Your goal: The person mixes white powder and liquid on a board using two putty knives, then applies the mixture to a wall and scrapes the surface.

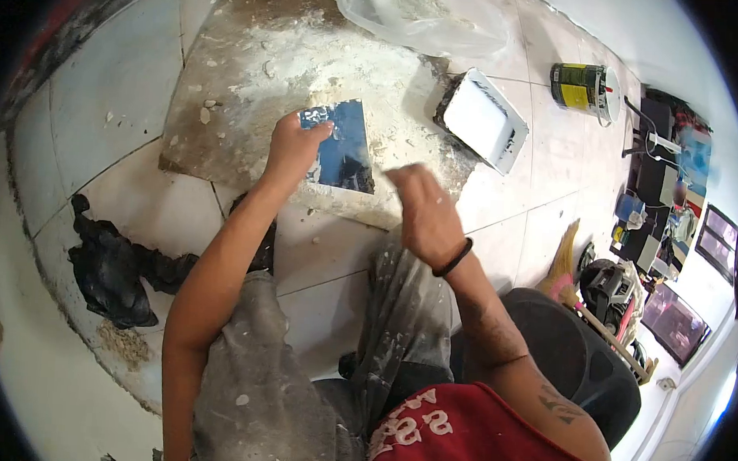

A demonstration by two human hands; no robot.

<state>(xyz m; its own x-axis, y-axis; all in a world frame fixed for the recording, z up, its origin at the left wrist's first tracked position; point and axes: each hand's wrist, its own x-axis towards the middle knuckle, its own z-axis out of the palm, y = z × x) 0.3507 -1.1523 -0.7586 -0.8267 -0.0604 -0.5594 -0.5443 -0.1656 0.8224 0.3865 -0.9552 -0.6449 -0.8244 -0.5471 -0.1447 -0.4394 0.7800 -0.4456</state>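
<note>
While we look straight down from a seat close to the tiled floor [109, 92], a square board [252, 66] caked with white plaster lies ahead of our knees, from 10 to 12 o'clock. Our left hand [294, 147] reaches to the middle of that board and pinches the near left corner of a flat blue metal blade [344, 150], thumb on top, fingers beneath. The blade rests on the board's plastered face, smeared white along its upper edge.

Our right hand [420, 212], with a black band [453, 258] at the wrist, hovers at 1 o'clock, just beside the blade's lower right corner and above the board's near edge. It is blurred, so we cannot tell whether its fingers are curled or spread; it seems to hold nothing.

A white tub [482, 118] stands at 2 o'clock, touching the board's right edge. A clear plastic bag [422, 16] lies at 12, a paint can [581, 87] at 2 and farther off, and a black cloth [112, 271] at 8.

To handle the blade well, we judge it best to keep the left pinch firm and low so the blade stays flat, and to bring the right hand onto a clean edge, not the wet smear.
</note>
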